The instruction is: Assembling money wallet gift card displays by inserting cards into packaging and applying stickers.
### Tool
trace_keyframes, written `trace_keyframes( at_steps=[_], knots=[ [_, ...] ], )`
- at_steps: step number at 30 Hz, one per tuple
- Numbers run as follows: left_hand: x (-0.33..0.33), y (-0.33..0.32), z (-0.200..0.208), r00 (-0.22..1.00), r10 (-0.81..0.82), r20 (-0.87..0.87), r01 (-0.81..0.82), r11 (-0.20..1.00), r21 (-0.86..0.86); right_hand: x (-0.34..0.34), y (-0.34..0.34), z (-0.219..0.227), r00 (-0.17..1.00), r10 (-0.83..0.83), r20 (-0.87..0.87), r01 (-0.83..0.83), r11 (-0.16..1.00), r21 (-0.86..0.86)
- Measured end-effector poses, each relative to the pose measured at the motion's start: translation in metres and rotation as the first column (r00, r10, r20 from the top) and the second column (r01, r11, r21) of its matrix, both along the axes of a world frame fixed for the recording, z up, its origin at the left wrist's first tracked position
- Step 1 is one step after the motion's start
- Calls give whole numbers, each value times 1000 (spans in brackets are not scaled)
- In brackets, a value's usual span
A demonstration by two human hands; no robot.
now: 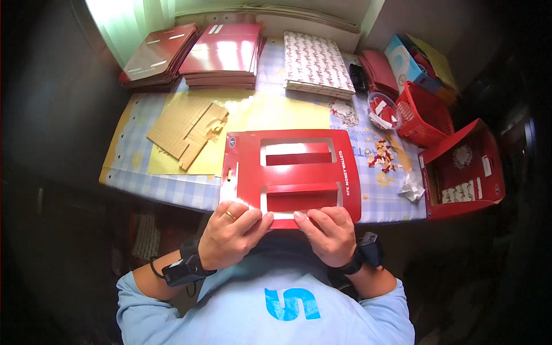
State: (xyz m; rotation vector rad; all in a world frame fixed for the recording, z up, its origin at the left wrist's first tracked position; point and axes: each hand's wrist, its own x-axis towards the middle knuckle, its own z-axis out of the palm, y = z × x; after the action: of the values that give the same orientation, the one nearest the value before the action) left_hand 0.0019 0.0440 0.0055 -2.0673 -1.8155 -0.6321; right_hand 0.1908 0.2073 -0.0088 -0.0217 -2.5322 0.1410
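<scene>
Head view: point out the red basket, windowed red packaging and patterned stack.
Red basket (415,129): head view, mesh wall.
Windowed red packaging (299,174): head view, strip between windows.
Patterned stack (318,60): head view, top face.

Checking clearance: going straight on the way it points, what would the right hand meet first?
Right hand would likely meet the red windowed card it touches; depth is unclear.

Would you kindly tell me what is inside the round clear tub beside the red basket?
Inside the round clear tub, red and white scraps show at the top. Whatever lies beneath them, down to the bottom, is covered and cannot be made out.
</scene>
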Motion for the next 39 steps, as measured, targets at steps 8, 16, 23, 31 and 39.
trace_keyframes(
  at_steps=[8,16,23,31,39],
  knots=[
    [5,15,-4,997,-71,-19,73,989,132,-16,-22,6,992,-77,-103,89,989,116],
    [-10,7,-8,998,-69,-2,68,977,200,3,-3,7,990,-86,-114,108,973,202],
    [-24,2,-13,994,-105,-30,109,972,207,42,15,0,975,-208,-73,220,949,227],
    [-40,1,-20,992,-122,32,111,964,242,45,23,-2,975,-192,-109,206,970,132],
    [-49,-2,31,993,8,115,-45,947,319,31,55,21,915,-292,-280,251,952,-173]
  ],
)
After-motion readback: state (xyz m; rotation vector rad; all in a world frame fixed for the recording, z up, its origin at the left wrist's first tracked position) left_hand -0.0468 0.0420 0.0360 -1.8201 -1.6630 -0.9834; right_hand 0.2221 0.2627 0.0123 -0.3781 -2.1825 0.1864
